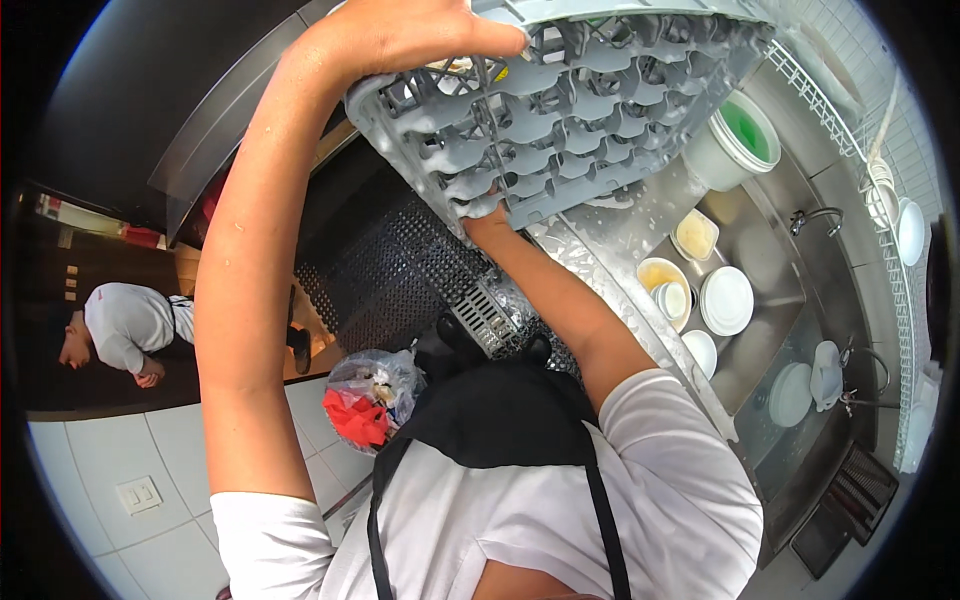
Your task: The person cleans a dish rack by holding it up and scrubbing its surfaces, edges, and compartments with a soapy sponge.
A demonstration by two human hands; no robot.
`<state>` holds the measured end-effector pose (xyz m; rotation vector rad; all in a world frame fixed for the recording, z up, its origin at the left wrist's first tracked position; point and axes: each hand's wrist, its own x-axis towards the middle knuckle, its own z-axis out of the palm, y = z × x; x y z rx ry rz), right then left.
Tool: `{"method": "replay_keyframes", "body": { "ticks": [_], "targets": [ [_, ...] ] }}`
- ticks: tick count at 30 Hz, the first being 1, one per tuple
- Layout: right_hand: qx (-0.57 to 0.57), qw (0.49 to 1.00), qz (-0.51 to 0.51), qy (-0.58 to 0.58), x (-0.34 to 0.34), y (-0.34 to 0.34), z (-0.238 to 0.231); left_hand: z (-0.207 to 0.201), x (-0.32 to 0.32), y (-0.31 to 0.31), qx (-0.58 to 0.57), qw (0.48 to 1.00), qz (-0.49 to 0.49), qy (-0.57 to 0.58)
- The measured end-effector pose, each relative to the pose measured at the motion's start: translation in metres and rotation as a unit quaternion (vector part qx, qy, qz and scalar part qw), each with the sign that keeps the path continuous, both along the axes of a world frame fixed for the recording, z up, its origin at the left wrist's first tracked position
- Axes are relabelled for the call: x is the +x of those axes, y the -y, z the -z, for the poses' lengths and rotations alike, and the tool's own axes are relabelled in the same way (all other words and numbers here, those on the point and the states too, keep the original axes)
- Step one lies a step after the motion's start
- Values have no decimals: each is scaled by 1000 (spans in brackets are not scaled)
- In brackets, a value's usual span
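Observation:
Tilted up in front of me is a grey plastic dishwasher rack (560, 120) with a grid of compartments and white foam on it. My left hand (410, 35) is closed on its upper left edge, with the thumb lying along the rim; the other fingers are mostly hidden. At the lower corner, my right hand (487, 226) grips the rack, its fingers largely covered by the grid. Something small and yellow shows through the upper openings, too covered to name.
To the right is a steel sink (765, 385) holding stacked white bowls (727, 300) and plates (791, 394). A white bucket (748, 145) with green inside stands beyond. A rubbish bag (372, 400) sits by a black perforated mat (375, 250). Another person (130, 325) bends at far left.

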<state>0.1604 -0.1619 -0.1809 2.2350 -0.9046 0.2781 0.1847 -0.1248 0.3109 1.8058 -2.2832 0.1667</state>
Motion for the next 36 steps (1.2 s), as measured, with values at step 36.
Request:
{"method": "replay_keyframes", "body": {
  "ticks": [36],
  "targets": [
    [372,844,-187,337,-56,9,18,-6,-18,15,-13,998,60,10]
  ]
}}
